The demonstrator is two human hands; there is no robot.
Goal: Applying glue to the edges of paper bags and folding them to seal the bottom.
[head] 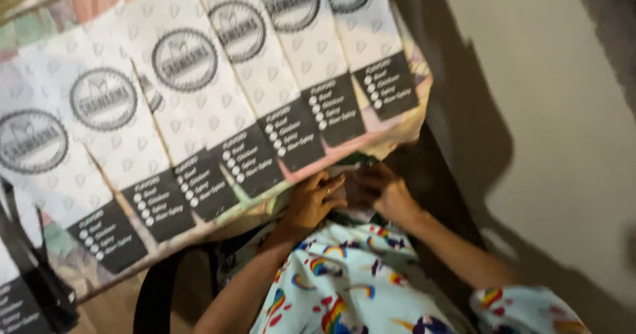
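Observation:
Several white paper bags [199, 89] with round grey stamps and black panels lie side by side in a row along a table [397, 135] covered with a patterned cloth. My left hand [313, 200], with a ring on one finger, and my right hand [391, 195] meet just under the table's front edge, above my lap. Both curl around a small dark object [358, 189] between them; I cannot make out what it is. My light blue garment with a rainbow print [344, 281] fills the lower middle.
A black strap or chair part [156, 294] curves at the lower left. Black bag handles [26, 254] hang at the far left edge. A pale wall or floor [563, 109] with dark shadows lies to the right of the table.

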